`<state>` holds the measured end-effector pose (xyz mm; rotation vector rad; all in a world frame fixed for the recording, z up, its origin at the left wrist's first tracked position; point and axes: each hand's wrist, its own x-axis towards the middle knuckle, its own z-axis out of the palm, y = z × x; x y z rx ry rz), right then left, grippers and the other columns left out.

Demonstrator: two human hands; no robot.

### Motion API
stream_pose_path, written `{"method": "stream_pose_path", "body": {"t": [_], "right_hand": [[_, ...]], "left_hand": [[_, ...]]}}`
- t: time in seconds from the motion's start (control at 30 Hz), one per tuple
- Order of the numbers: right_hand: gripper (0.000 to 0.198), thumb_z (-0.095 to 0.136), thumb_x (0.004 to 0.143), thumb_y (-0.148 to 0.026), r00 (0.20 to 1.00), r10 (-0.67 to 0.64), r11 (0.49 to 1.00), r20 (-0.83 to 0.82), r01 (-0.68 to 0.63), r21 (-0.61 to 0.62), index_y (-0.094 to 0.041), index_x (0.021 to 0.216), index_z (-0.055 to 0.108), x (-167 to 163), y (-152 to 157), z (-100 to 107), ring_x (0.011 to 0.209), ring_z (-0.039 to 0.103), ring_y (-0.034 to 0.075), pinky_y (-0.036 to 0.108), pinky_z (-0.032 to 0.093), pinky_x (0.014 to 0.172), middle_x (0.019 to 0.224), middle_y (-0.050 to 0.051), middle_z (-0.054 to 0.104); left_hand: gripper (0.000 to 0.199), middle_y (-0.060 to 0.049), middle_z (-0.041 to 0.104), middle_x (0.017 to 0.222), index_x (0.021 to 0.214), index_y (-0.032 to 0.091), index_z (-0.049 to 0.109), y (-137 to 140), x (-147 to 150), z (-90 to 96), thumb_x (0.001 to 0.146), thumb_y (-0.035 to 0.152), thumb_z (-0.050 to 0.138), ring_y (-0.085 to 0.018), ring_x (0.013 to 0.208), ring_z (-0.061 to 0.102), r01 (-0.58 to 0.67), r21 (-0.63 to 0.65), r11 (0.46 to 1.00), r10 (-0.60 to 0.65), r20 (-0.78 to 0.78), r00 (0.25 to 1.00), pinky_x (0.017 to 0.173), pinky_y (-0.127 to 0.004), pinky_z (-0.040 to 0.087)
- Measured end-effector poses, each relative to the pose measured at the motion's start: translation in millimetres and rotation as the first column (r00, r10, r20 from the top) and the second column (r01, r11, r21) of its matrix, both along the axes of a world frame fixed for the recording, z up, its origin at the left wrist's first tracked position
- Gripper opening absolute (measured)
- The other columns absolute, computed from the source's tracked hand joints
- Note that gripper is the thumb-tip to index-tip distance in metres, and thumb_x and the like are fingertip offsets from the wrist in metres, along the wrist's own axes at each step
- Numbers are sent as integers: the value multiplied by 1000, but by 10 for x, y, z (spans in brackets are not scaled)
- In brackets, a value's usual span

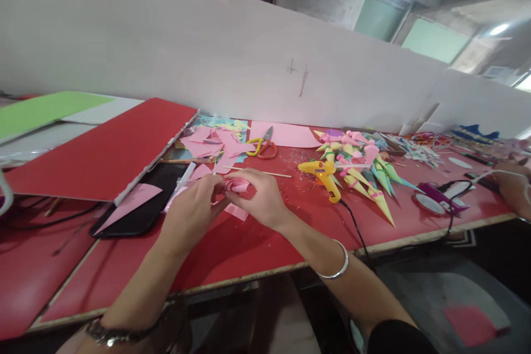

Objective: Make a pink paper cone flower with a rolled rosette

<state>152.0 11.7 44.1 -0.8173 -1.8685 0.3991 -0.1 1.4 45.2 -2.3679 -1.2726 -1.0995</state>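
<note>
Over the red table, my left hand (pixel 194 207) and my right hand (pixel 259 197) meet with bent fingers around a rolled pink paper flower (pixel 238 182). Thumb and fingers of both hands pinch its edges; part of it is hidden behind them. Just beneath lies a flat pink paper piece (pixel 237 211). A thin wooden stick (pixel 274 173) rests behind my right hand. Beyond it are scissors (pixel 264 145) with one yellow and one red handle. To the right of my hands sits a yellow hot glue gun (pixel 323 174) with its cord trailing off the edge.
Pink paper scraps (pixel 207 142) pile up behind my hands. A black tray (pixel 141 211) and a large red board (pixel 120 146) are at left. Finished-looking paper cones (pixel 365 163) with pink tops cluster at right. A purple tape-like roll (pixel 440 199) and another person's arm (pixel 510 182) are farther right.
</note>
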Motion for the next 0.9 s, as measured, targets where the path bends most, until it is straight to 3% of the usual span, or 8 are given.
{"method": "stream_pose_path", "body": {"t": [0.2,0.4,0.5,0.73,0.9], "right_hand": [[16,61,74,-29,994,59,993,-87,-67,-96,-20,88,64,15,-12,25,84,63,16,28,48,78,88,3,68],[18,67,69,-27,995,-11,995,-97,2,-96,-21,86,64,27,-2,24,80,60,16,29,48,75,83,1,68],[16,67,70,-25,989,69,988,-133,-86,-130,-20,85,64,33,15,23,79,62,15,28,49,75,84,2,68],[10,65,70,-21,985,114,985,-131,-130,-118,-19,79,65,59,68,32,84,61,14,27,48,78,85,3,66],[13,63,69,-21,979,145,969,-139,-170,-181,-18,82,64,84,83,19,79,62,14,27,49,74,83,3,67]], "left_hand": [[17,-2,66,72,77,23,52,26,-48,-15,84,33,41,-18,65,63,-19,103,994,30,-107,994,51,-26,40],[16,-1,65,70,76,23,53,27,-39,-22,84,32,43,-16,60,61,-28,103,994,39,-102,994,49,-25,40],[16,-1,64,69,76,23,53,29,-33,-21,84,32,43,-16,59,60,-22,126,992,36,-114,993,48,-24,39],[19,0,62,67,75,23,54,18,-33,3,85,33,42,-15,57,58,-31,66,997,40,-136,990,47,-24,38],[25,-1,62,73,80,21,55,18,-49,6,87,39,39,-14,61,59,4,12,1000,-1,-177,984,49,-22,38]]}}
